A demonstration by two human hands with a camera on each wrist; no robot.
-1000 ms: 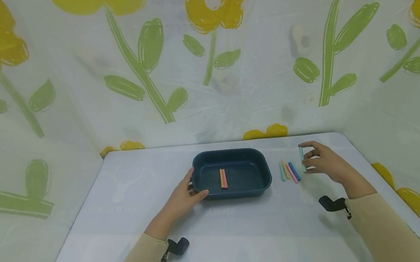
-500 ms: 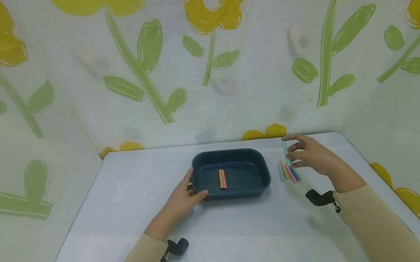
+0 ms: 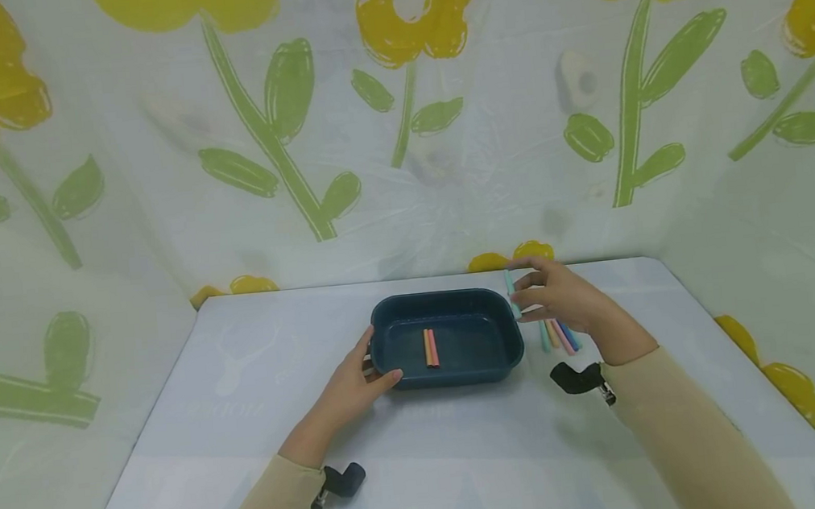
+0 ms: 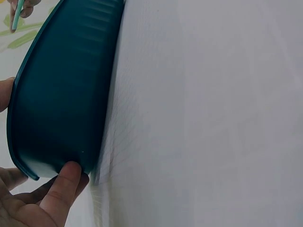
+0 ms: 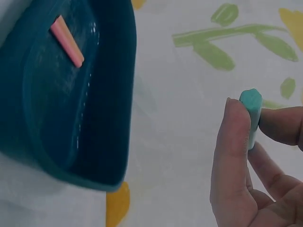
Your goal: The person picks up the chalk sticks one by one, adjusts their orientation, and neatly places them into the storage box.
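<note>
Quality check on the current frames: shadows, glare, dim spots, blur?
Head view: hazy and low-contrast, soft shadow on the table below the right sleeve. Left wrist view: dim, tray dark. Right wrist view: small white glints inside the tray; held chalk fairly crisp, no obvious motion blur on the right hand.

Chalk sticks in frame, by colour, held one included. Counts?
Green chalk: 2
Orange chalk: 2
Pink chalk: 2
Blue chalk: 1
Total: 7
</note>
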